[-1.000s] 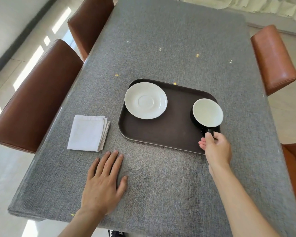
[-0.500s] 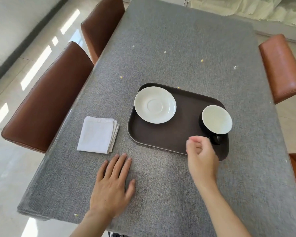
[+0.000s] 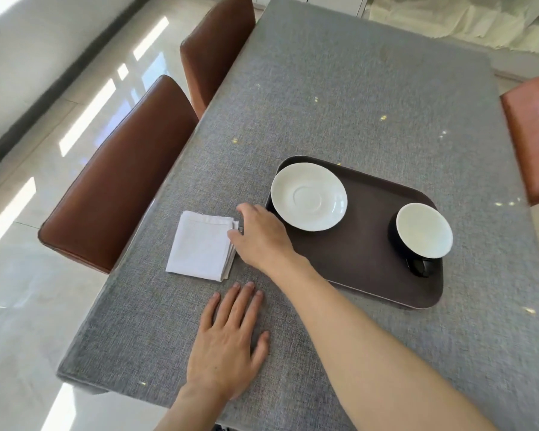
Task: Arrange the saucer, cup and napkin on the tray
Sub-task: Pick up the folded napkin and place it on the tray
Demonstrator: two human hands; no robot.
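A dark brown tray (image 3: 364, 262) lies on the grey table. A white saucer (image 3: 308, 196) sits in the tray's far-left corner. A black cup (image 3: 423, 234) with a white inside stands at the tray's right end, its handle toward me. The folded white napkin (image 3: 201, 245) lies flat on the table left of the tray. My right hand (image 3: 262, 237) reaches across the tray's left edge, thumb and fingers apart, fingertips touching the napkin's right edge. My left hand (image 3: 227, 343) rests flat on the table, below the napkin, fingers spread.
The table (image 3: 355, 98) has a grey woven cloth. Two brown leather chairs (image 3: 115, 185) (image 3: 215, 48) stand along its left side and an orange-brown one (image 3: 532, 135) on the right. The table's near-left corner is close to my left hand.
My right hand has let go of the cup's handle and swung left across the tray to the napkin's edge. The cup stays on the tray. My left hand has not moved.
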